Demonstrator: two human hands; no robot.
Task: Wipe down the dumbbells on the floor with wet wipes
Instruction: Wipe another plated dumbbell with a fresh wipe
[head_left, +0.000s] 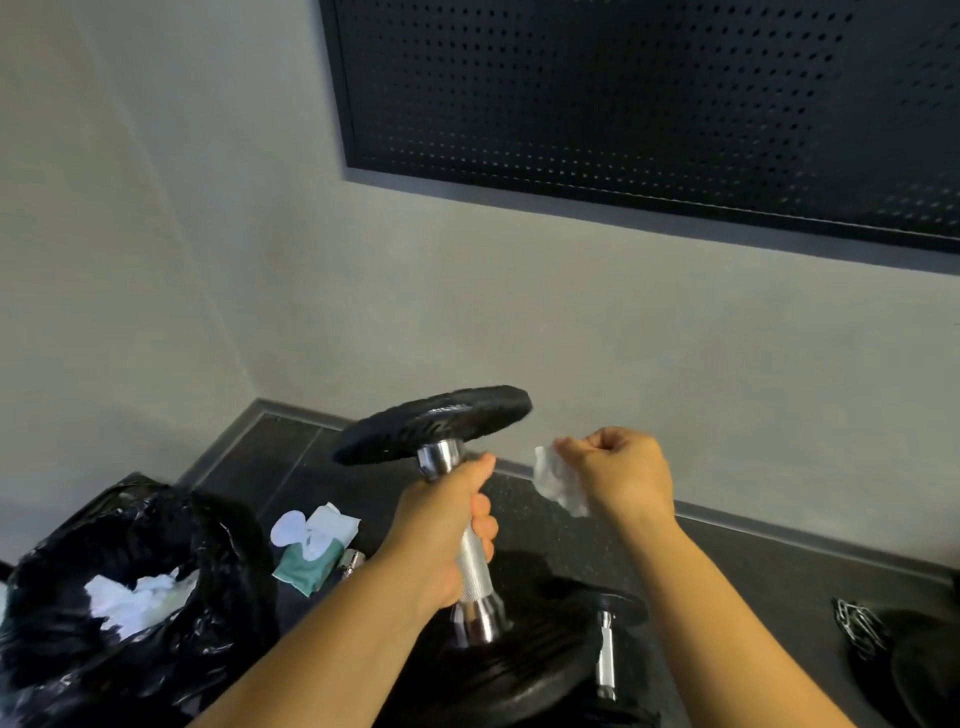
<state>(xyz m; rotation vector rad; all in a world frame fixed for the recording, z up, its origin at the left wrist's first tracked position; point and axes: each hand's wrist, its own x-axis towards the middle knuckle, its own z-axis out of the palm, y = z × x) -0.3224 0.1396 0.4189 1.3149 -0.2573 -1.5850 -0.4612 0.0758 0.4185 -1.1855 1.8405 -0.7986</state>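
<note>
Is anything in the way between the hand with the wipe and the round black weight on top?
No, nothing visible. The right hand pinches the wet wipe just right of the top plate, with only air between. The left hand grips the handle below it, out of the way.

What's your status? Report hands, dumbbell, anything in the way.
Left hand grips dumbbell by the handle, upright. Right hand pinches wipe, apart from top plate. Nothing between wipe and plate.

Single head-worn wide-angle view, looking forward and down, close to the wall (467, 312)
</note>
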